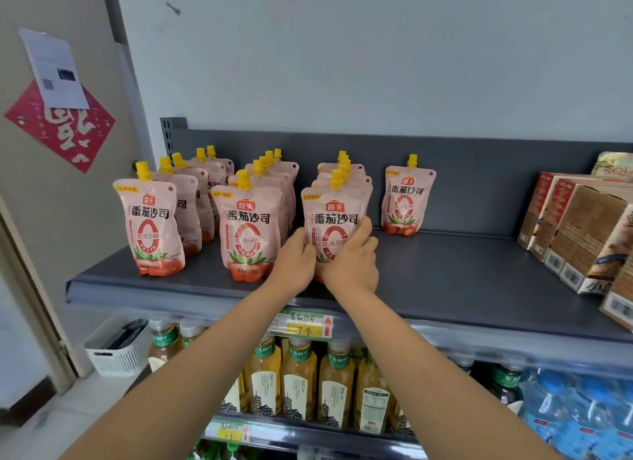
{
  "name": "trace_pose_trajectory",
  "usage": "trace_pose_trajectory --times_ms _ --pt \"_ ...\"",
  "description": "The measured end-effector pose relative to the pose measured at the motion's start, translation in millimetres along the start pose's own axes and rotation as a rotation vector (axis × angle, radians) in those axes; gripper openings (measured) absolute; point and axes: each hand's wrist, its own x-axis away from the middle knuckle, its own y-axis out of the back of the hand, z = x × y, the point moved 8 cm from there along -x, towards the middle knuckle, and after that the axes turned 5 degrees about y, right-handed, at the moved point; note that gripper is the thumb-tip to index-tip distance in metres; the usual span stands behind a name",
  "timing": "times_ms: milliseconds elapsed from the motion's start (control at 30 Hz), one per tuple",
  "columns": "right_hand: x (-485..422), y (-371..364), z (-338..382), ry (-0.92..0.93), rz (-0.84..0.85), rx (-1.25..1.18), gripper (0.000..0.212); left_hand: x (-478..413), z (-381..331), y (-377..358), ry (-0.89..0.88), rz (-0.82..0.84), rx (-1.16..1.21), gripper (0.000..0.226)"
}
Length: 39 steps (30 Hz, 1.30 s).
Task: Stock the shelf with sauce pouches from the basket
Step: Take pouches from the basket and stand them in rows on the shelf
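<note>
Left hand (296, 257), right hand (352, 261) both wrapped round tomato sauce pouch (334, 219), upright at front of 3rd row on shelf (462, 278). Placing step. Next: let go, reach for basket (116, 353).

Base of front pouch (334, 219) hidden; boxes (582, 226) partly off right edge.

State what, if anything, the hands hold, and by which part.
The front sauce pouch of the third row from left: the left hand grips its lower left edge, the right hand its lower right edge.
</note>
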Motion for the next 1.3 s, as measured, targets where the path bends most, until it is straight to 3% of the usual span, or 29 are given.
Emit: trace_pose_trajectory --times_ms 200,300,400,633,900,1167,1300 --pt "7.1 18.9 -6.4 0.068 0.099 0.088 0.119 3.6 1.0 8.0 -0.051 -0.047 -0.11 0.024" --pt "19.6 48.6 -5.6 0.175 0.022 0.398 0.104 9.5 -0.8 14.9 -0.066 -0.061 -0.1 0.038" --pt "38.0 76.3 -10.9 0.189 -0.054 0.502 0.089 20.2 -2.4 22.1 -0.072 -0.096 -0.174 0.051" --pt "109.5 136.5 -32.1 0.004 -0.134 0.576 0.079 77.9 -50.4 27.1 -0.446 -0.131 -0.615 0.071" --pt "216.4 158.3 -104.7 -0.312 -0.029 0.558 0.072 187.2 -38.3 -51.9 -0.672 0.228 -0.729 0.076" --pt "298.8 128.6 -272.6 -0.824 0.209 0.278 0.075 278.0 34.0 -193.4 -0.628 0.709 -0.84 0.07" --pt "319.8 106.6 -364.8 -1.008 0.333 0.178 0.055 288.9 70.8 -264.9 -0.527 0.846 -0.901 0.061"
